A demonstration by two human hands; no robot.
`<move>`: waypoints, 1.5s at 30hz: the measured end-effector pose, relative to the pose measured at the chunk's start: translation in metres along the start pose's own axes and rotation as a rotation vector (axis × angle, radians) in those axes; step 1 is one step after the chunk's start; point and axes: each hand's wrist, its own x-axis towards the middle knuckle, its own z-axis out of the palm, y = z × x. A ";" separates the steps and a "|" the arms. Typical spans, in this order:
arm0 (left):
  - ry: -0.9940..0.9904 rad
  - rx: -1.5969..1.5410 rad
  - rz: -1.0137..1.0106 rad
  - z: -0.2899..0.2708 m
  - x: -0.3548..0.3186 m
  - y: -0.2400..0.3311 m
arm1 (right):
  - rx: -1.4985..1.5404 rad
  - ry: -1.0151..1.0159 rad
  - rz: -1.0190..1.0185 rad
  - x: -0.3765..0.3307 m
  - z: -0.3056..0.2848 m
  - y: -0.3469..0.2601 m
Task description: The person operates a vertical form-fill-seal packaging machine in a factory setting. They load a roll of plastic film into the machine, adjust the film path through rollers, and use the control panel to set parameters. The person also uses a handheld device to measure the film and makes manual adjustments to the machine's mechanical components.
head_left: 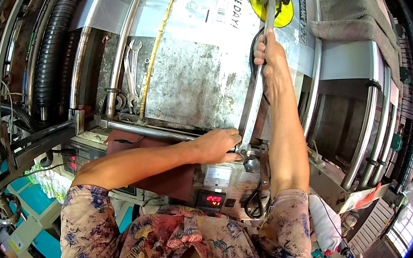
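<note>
My right hand (269, 51) is raised and closed around a long upright metal lever (255, 99) on the machine in front of me. Lower down, my left hand (218, 144) grips the horizontal steel bar (149, 131) where it meets the lever's foot, beside a dark round knob (252, 164). A worn grey metal plate (196, 84) stands behind both hands. Both forearms reach up from my patterned sleeves.
Two wrenches (132, 71) hang at the plate's left, beside a yellow tube (155, 50) and a black ribbed hose (56, 33). A small red digital display (213, 200) and black scissors (255, 202) sit below my hands. Chrome rails (366, 133) and a grey cloth (356, 18) are right.
</note>
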 end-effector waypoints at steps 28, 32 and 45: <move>-0.009 0.188 -0.004 0.003 0.001 0.001 | -1.827 -0.300 -0.868 -0.300 -0.053 0.039; -0.046 0.212 -0.048 0.001 -0.001 0.004 | -1.963 -0.063 -0.747 -0.285 -0.044 0.047; 0.396 0.142 -0.019 -0.054 -0.090 0.076 | -2.070 -0.246 -0.797 -0.284 -0.044 0.036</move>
